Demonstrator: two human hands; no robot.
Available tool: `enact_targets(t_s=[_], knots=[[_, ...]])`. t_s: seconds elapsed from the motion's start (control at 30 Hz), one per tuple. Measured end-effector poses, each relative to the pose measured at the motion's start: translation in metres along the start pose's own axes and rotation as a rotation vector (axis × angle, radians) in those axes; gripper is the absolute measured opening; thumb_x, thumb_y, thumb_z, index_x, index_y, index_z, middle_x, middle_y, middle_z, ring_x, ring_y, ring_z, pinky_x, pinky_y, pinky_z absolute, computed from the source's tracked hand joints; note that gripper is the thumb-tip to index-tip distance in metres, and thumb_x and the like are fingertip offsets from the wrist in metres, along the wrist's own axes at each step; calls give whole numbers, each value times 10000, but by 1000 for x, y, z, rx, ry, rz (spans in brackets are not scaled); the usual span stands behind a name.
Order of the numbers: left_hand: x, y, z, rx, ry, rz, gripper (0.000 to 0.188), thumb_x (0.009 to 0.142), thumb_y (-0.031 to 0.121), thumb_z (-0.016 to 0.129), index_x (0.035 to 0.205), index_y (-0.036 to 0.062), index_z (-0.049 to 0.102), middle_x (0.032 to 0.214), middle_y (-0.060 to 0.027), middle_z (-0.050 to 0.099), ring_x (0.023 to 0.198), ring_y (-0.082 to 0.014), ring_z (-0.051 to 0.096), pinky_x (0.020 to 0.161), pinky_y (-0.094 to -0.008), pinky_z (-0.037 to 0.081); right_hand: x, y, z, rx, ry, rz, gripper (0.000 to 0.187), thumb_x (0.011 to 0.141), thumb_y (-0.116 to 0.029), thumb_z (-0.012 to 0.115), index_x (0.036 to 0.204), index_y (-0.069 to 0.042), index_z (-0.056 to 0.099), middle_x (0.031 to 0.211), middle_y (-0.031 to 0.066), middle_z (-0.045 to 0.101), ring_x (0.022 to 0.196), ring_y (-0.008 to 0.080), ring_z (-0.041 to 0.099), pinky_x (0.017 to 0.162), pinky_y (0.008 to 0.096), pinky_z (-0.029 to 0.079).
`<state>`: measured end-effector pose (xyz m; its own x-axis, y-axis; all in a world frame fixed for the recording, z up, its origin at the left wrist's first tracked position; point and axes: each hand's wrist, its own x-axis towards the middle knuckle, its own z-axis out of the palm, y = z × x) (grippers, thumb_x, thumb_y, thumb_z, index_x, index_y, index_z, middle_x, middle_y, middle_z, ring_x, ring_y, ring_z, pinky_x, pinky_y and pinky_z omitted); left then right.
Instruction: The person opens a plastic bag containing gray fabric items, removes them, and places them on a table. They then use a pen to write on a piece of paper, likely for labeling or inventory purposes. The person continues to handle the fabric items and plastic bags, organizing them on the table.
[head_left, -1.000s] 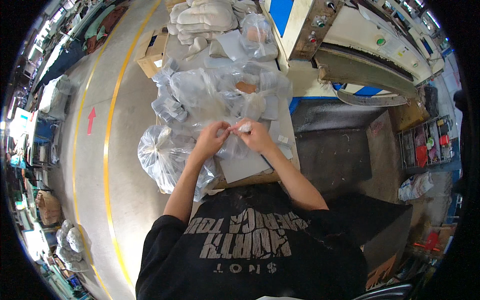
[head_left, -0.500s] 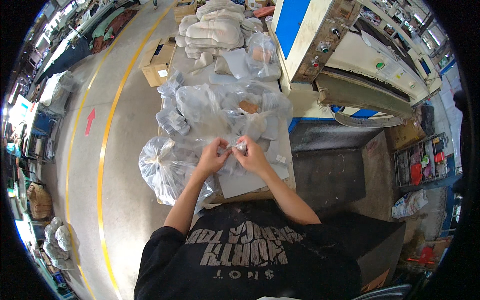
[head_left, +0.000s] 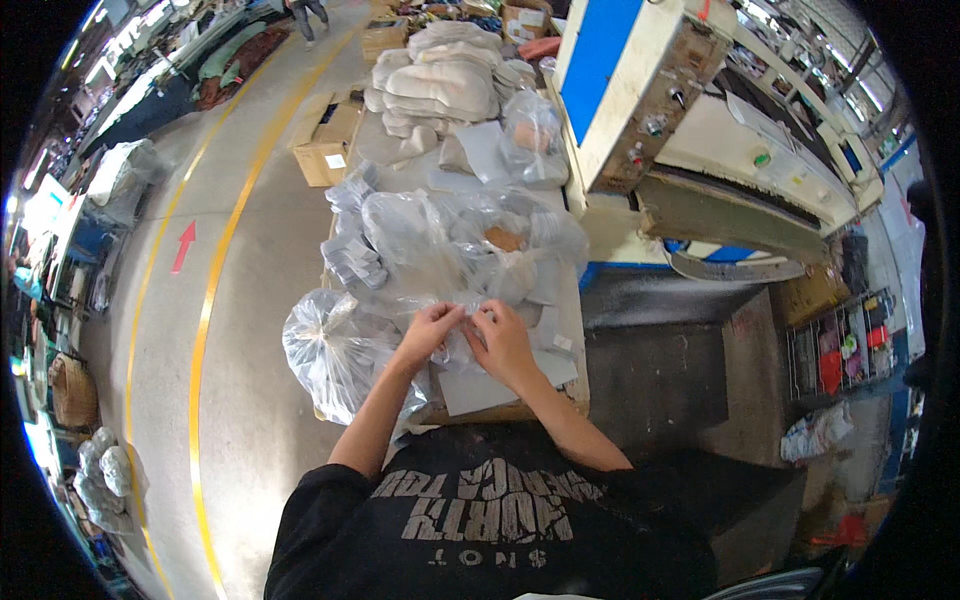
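My left hand [head_left: 430, 335] is closed, thumb and fingers pinching thin clear film at the near edge of a plastic bag [head_left: 410, 228]. Close beside it, my right hand [head_left: 505, 346] has its fingers bent and pinched on the same film. The fingertips of both hands almost meet, and they partly hide the bit of film between them. Pale flat pieces and a brown patch [head_left: 504, 239] show through the plastic on the table. Left of my left forearm sits a full clear bag [head_left: 322, 338] with a gathered neck. Beneath my right wrist lies a pale grey sheet [head_left: 478, 392].
Stacked pale pads [head_left: 440, 85] cover the table's far end, near another clear bag [head_left: 532, 128]. An open cardboard box [head_left: 325, 150] stands at the table's left side. To the right rises a cream and blue machine [head_left: 640, 110]. A wire rack [head_left: 842, 345] stands farther right.
The view has tilted up slightly, so the scene sits lower. My right fingers have shifted on the film, and the bunched plastic seen between them before is less visible. A walking person's legs show more at the top.
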<state>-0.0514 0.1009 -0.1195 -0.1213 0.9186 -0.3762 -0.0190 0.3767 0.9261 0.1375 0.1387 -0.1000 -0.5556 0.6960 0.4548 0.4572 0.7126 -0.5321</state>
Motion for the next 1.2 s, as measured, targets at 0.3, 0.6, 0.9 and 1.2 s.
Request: enact_targets(t_s=[0.3, 0.6, 0.9, 1.2], knots=[[21, -24, 19, 167, 237, -28, 364, 978, 401, 720, 964, 36, 718, 748, -24, 641, 656, -121, 575, 554, -325, 465, -16, 7, -11, -123, -76, 1, 187, 897, -248, 739, 1029, -116, 746, 1165, 119, 604, 1077, 358, 587, 890, 503, 465], [32, -24, 24, 398, 420, -27, 370, 957, 375, 714, 968, 5, 731, 923, -197, 758, 869, -318, 736, 796, -443, 558, -23, 0, -33, -51, -171, -42, 122, 853, -199, 754, 911, -96, 724, 1168, 101, 598, 1071, 349, 584, 877, 497, 451], [-40, 113, 22, 387, 384, 553, 173, 949, 182, 711, 950, 10, 701, 969, -142, 735, 711, -254, 657, 679, -382, 525, -12, 1, 2, 129, -54, 55, 474, 856, -233, 773, 1245, -55, 567, 1139, 188, 606, 1026, 423, 623, 835, 524, 506], [-161, 297, 24, 304, -110, 1686, 287, 848, -94, 653, 1053, 106, 642, 991, -109, 697, 600, -154, 571, 532, -270, 431, -7, 35, 48, 135, -284, 208, 407, 819, -176, 792, 1130, 15, 611, 1117, 223, 604, 1027, 427, 631, 845, 484, 525]])
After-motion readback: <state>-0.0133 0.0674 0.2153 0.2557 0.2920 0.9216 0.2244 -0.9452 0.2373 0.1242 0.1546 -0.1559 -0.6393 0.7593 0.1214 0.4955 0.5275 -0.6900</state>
